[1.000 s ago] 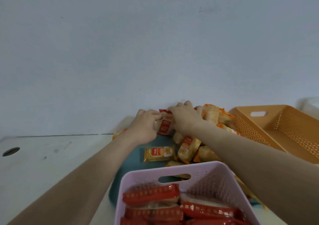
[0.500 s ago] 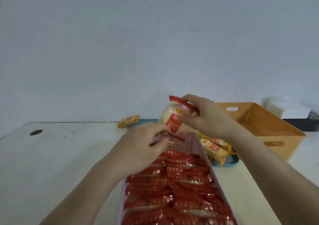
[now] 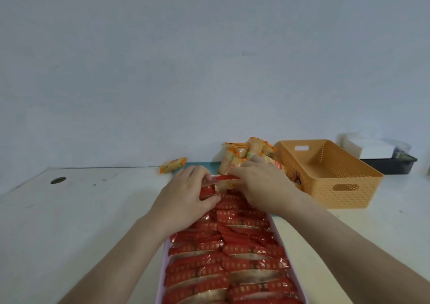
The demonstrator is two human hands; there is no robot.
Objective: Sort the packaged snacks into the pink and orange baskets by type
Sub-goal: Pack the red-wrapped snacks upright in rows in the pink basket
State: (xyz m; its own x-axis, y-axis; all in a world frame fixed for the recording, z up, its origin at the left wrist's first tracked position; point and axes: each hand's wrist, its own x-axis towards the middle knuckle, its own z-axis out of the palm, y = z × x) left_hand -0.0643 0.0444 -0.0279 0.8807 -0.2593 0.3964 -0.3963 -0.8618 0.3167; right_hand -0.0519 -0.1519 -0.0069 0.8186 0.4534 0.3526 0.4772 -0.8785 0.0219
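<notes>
Lowered now, both hands (image 3: 223, 194) press packets over white table (image 3: 93, 210).

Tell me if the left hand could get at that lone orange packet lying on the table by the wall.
Probably yes. The lone orange packet lies in the open just beyond the left hand, nothing between them. But that hand shares a grip on a red packet with the right hand and must release it first.

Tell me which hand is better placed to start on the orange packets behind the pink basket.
The right hand: it sits closer to the orange packets and the orange basket. Both hands now hold a red packet over the pink basket.
</notes>
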